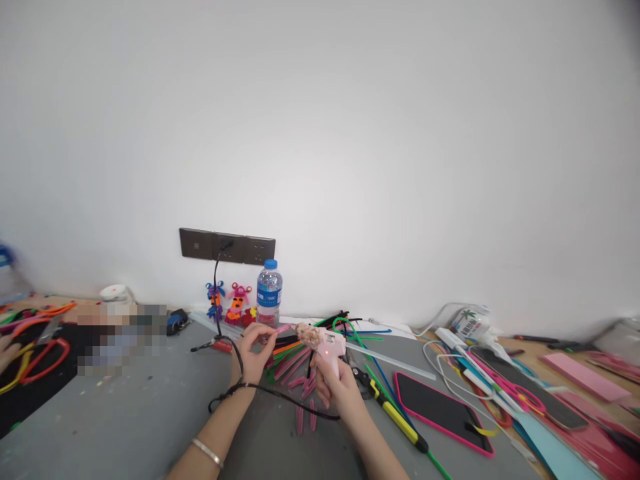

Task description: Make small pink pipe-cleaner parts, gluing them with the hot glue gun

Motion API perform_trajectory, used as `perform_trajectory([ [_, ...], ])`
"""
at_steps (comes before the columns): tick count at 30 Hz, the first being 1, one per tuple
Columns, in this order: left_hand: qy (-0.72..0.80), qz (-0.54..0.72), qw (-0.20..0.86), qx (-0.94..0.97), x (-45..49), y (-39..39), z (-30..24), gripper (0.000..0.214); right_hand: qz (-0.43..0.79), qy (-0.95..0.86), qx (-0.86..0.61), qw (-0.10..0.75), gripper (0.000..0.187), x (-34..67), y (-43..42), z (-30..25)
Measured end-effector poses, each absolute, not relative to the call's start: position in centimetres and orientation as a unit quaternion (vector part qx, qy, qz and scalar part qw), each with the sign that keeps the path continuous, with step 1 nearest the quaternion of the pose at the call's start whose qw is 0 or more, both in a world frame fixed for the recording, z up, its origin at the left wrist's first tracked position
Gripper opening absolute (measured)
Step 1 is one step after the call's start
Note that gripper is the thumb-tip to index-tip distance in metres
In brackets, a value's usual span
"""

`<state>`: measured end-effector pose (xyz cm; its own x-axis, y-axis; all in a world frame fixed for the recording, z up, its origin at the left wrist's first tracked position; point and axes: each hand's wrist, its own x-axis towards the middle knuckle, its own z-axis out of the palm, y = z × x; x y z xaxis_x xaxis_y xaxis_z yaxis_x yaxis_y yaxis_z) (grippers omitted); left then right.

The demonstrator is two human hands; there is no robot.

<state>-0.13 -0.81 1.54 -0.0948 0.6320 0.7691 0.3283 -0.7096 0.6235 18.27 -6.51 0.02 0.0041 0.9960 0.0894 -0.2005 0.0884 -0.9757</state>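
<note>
My right hand [334, 385] is closed around the grip of a pink glue gun [324, 343]; its red light is on and a clear glue stick pokes out of the back towards the right. My left hand [255, 352] pinches a short pink pipe-cleaner piece [283, 329] and holds it right at the gun's nozzle. The gun's black cord [270, 392] loops across my left wrist, which wears a silver bangle. Below the gun lie several pink, orange and green pipe-cleaner pieces [293, 363].
A water bottle [269, 292] and small pipe-cleaner figures [236, 303] stand under the wall socket [227, 246]. To the right lie yellow-handled pliers [395, 413], a pink-cased phone [443, 412], pink scissors [515, 393] and cables. Another person's hand [7, 350] rests at far left.
</note>
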Motion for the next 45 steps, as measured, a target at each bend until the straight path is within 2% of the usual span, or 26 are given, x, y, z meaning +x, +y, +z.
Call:
perform_trajectory([
  [6,0.375,0.647,0.099,0.657,-0.1,-1.0,2.0,0.011,0.534,-0.478,-0.416,0.560,0.052,18.4,-6.5,0.0],
  [13,0.377,0.642,0.171,0.646,0.0,-0.9,1.2,0.010,0.531,-0.482,-0.421,0.555,0.052,18.5,-6.5,-0.2],
  [22,0.412,0.641,0.113,0.638,-0.1,-0.9,1.2,0.012,0.534,-0.476,-0.433,0.548,0.057,18.2,-6.7,0.8],
  [35,0.392,0.656,0.096,0.638,-0.1,-1.0,1.6,0.011,0.537,-0.449,-0.423,0.575,0.052,17.9,-7.0,0.5],
  [45,0.381,0.654,0.089,0.647,-0.1,-1.1,1.8,0.011,0.542,-0.471,-0.421,0.555,0.053,18.3,-6.8,0.4],
])
